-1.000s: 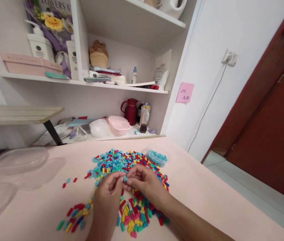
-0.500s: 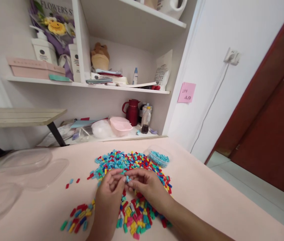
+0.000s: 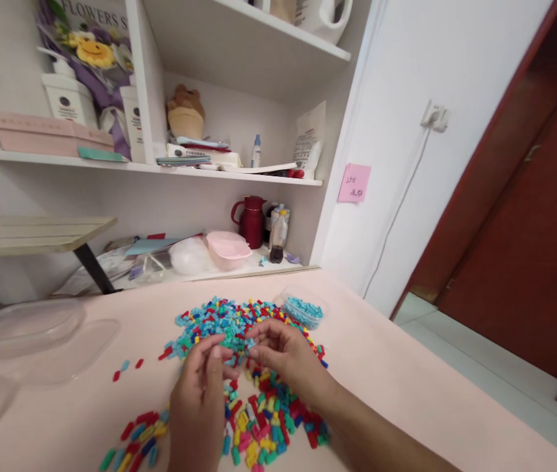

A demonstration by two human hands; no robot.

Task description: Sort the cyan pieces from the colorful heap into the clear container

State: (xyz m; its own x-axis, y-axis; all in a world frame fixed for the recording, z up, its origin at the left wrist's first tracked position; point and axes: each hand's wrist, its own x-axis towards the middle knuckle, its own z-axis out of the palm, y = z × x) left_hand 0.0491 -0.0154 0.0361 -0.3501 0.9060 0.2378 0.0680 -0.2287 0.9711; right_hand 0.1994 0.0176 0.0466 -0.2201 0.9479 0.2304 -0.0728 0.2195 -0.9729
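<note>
A big heap of small plastic building bricks [image 3: 212, 319] in light blue, red, yellow, green and dark blue lies on the pink tabletop. My right hand [image 3: 283, 354] is over the heap, pinching a light blue brick [image 3: 249, 343] between thumb and fingertips. To its left, my left hand [image 3: 204, 377] hovers with fingers curled loosely and apart, and I see nothing in it. A gap separates the two hands. Behind them, at the heap's right edge, stands a clear plastic tub [image 3: 326, 313] holding light blue bricks.
A smaller cluster of bricks [image 3: 137, 440] lies front left, with a few loose ones beyond it. Clear plastic lids or tubs [image 3: 69, 354] rest at the left. At the back, a shelf carries a pink bowl [image 3: 229, 249], a red jug [image 3: 252, 223] and a bottle [image 3: 278, 237].
My hands were together at a light blue brick and have moved apart. My left hand drew back left and its fingers loosened; the right keeps the brick. The view shifted slightly right.
</note>
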